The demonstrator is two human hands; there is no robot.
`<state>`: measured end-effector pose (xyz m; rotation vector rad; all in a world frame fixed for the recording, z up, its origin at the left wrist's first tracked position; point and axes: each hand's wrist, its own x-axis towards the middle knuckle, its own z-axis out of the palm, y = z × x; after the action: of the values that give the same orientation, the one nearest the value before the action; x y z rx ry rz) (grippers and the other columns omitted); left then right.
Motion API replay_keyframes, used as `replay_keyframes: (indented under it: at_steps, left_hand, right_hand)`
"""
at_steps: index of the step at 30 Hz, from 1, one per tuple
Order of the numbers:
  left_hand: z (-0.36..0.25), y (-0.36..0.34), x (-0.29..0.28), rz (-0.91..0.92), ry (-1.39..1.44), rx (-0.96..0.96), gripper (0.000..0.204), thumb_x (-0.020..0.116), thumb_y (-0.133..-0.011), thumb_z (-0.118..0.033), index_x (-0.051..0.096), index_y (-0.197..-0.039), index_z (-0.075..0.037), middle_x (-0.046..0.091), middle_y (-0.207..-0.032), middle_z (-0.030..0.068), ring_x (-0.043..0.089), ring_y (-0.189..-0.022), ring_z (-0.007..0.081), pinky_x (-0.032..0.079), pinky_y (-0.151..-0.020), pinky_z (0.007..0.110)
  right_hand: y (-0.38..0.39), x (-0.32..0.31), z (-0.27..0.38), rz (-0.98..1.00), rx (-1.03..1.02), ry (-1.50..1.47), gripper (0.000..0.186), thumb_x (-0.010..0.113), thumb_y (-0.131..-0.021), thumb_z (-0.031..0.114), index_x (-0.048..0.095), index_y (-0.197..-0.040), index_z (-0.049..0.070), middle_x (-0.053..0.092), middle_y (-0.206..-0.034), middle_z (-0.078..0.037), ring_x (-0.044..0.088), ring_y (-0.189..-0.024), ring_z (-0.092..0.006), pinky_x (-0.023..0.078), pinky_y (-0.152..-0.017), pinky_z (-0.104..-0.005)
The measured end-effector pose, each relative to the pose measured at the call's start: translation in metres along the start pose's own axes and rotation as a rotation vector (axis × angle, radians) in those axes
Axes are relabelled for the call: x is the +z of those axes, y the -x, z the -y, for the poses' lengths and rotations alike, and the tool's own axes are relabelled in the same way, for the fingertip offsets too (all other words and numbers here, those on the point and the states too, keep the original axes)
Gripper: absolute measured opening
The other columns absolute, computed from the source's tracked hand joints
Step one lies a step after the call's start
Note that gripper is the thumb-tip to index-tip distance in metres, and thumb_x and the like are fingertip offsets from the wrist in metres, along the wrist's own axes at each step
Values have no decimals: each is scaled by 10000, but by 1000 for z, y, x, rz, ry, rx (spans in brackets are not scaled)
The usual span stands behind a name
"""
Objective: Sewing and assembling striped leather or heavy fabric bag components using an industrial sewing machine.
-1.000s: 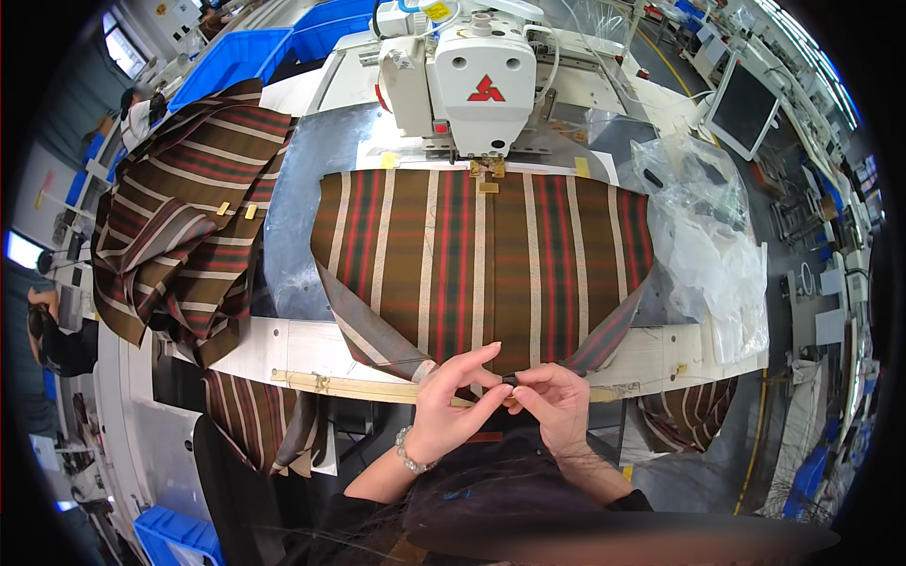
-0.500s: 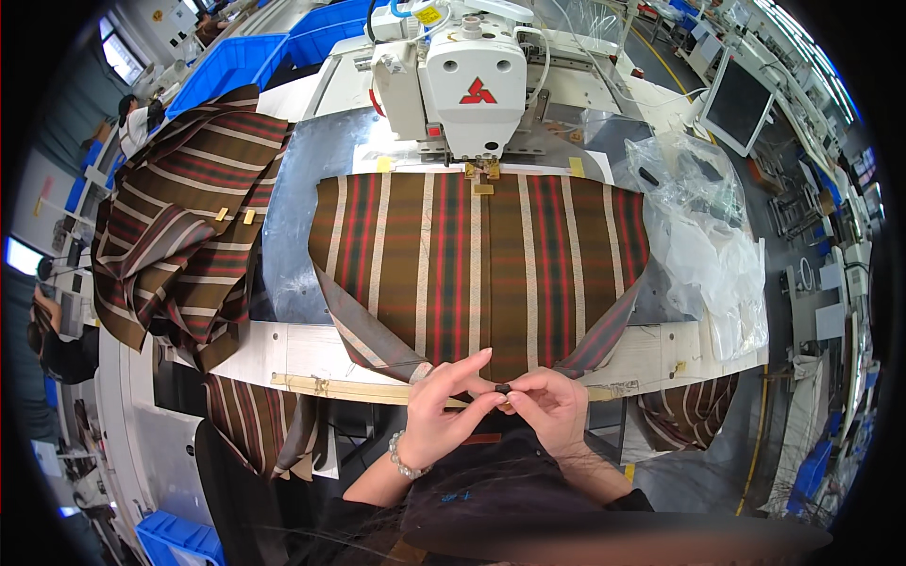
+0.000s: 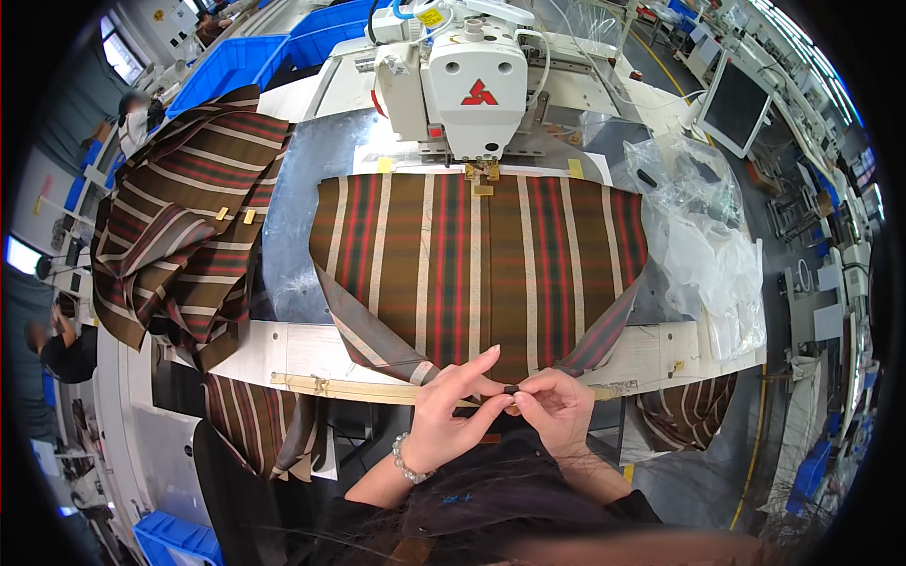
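Close to my body, at the table's front edge, my left hand and my right hand meet fingertip to fingertip. Both pinch a small dark piece, too tiny to name. My left index finger is stretched out, away from the pinch. Just beyond my hands lies a striped brown, red and cream fabric panel, its lower side edges folded over to a greyish underside. The panel's far edge reaches under the head of a white sewing machine, where a small gold-coloured piece rests on it.
Piled striped fabric covers the table's left side. Clear plastic bags lie at the right, near a screen. Blue bins stand at the back left, and another blue bin sits low at the left. Fabric hangs below the table.
My joined hands have shifted very slightly to the right, and the dark piece has turned a little between the fingertips. The fabric panel and machine look the same.
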<state>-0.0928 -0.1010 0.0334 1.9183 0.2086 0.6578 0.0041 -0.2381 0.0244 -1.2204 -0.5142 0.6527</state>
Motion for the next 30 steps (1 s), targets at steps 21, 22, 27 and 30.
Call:
replay_keyframes:
  at_steps: [21, 22, 27, 30]
  left_hand:
    - [2, -12, 5, -1, 79, -8, 625, 694, -734, 75, 462, -1307, -12, 656, -769, 36, 581, -656, 155, 426, -625, 261]
    - [0, -14, 3, 27, 46, -8, 624, 687, -734, 79, 457, -1308, -11, 652, -762, 35, 592, -653, 159, 425, -654, 267]
    - [-3, -22, 0, 28, 35, 39, 624, 674, -730, 86, 450, -1306, -4, 644, -741, 32, 627, -675, 167, 416, -718, 284]
    - [-1, -25, -1, 46, 26, 39, 624, 672, -730, 83, 449, -1306, -3, 643, -735, 32, 633, -683, 172, 417, -724, 289]
  right_hand:
    - [-14, -11, 5, 20, 76, -15, 89, 656, -816, -69, 595, -877, -49, 610, -852, -93, 623, -761, -130, 538, -689, -244]
    - [-16, -11, 8, 41, 54, 68, 96, 662, -806, -74, 606, -880, -51, 615, -859, -95, 625, -768, -134, 538, -697, -243]
    - [-26, -11, 22, 69, -8, 277, 108, 706, -793, -41, 662, -888, -15, 646, -874, -66, 641, -782, -119, 534, -675, -243]
    - [-32, -13, 29, 125, -23, 356, 91, 699, -806, -25, 664, -889, -13, 655, -870, -75, 647, -773, -125, 533, -673, -242]
